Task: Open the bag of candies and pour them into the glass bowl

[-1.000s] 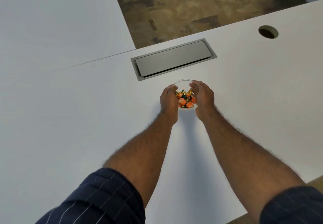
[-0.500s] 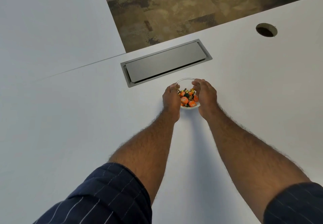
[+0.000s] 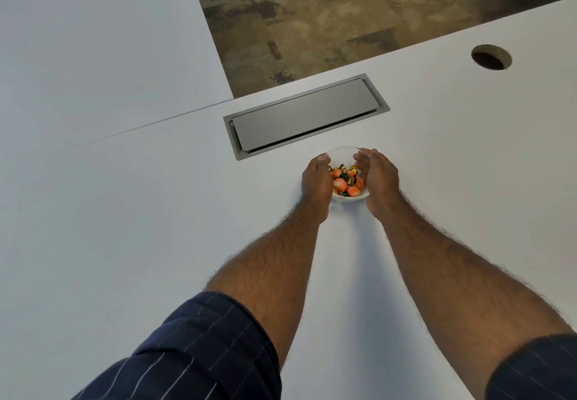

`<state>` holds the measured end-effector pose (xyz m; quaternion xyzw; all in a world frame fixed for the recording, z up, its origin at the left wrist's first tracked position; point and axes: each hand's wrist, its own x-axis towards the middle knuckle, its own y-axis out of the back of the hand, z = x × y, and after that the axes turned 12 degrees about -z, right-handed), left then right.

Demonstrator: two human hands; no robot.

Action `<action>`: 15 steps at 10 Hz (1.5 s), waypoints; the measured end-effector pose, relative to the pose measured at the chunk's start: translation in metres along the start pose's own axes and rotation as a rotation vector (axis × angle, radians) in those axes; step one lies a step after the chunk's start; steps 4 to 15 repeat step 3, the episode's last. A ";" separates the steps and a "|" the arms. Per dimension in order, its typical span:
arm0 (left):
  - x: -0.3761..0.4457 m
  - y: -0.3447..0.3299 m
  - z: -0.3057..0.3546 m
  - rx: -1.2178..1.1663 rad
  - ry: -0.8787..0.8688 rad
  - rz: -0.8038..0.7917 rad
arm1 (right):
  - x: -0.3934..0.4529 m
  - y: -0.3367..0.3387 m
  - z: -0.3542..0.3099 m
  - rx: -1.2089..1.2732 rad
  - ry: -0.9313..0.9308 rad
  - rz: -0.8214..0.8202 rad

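Observation:
A small clear glass bowl [image 3: 341, 151] stands on the white table [image 3: 156, 228], just in front of a grey cable hatch. Several wrapped candies [image 3: 345, 181], mostly orange with some gold and dark ones, fill it. My left hand [image 3: 316, 185] cups the bowl's left side with the thumb on the rim. My right hand [image 3: 377, 181] cups its right side, fingers curled over the rim. Both hands hold the bowl between them. No candy bag is in view.
A grey rectangular cable hatch [image 3: 304, 115] lies flush in the table just beyond the bowl. A round cable hole [image 3: 490, 57] is at the far right. A second white table [image 3: 93, 40] adjoins on the left, with brown patterned carpet [image 3: 343, 15] beyond.
The view has shifted slightly; the bowl and both hands keep their grip, with the bowl staying just in front of the hatch. No clear movement of the bowl.

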<state>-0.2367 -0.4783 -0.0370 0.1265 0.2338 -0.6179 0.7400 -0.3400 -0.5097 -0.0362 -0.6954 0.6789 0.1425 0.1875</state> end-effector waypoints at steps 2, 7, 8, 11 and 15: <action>-0.017 0.008 0.010 0.170 0.024 -0.083 | -0.007 0.001 -0.015 -0.321 0.028 0.133; -0.028 0.013 0.012 0.263 0.008 -0.053 | -0.023 -0.004 -0.021 -0.535 0.308 0.210; -0.028 0.013 0.012 0.263 0.008 -0.053 | -0.023 -0.004 -0.021 -0.535 0.308 0.210; -0.028 0.013 0.012 0.263 0.008 -0.053 | -0.023 -0.004 -0.021 -0.535 0.308 0.210; -0.028 0.013 0.012 0.263 0.008 -0.053 | -0.023 -0.004 -0.021 -0.535 0.308 0.210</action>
